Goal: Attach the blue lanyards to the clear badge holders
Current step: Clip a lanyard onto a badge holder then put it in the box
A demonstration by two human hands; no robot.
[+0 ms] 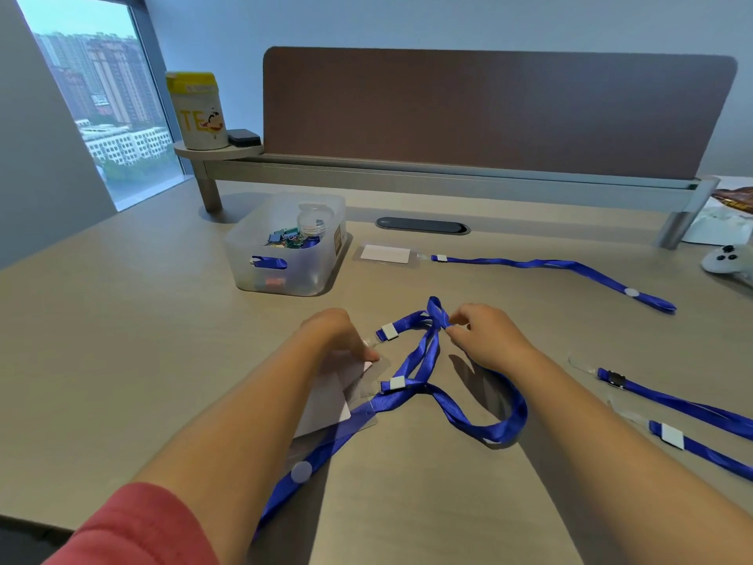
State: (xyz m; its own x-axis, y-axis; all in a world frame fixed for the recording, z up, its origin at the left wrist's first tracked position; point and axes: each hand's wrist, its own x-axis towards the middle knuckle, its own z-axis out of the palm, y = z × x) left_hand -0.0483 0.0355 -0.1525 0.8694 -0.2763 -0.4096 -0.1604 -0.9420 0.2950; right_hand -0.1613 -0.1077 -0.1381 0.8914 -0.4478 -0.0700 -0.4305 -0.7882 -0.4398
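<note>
Seen from the head: left hand (342,336) pressing down on a clear badge holder (326,401) near the middle of the bench (122,340) — grip closed on its top edge. Right hand (485,336) just beside, grip pinching a tangled blue lanyard (432,360) that loops over the bench and runs under the holder. Farther back, a finished badge holder with lanyard (529,263) lying flat. Off to the right, two more lanyards (692,409). Behind the hands, a clear bin (285,254) full of small bits.
</note>
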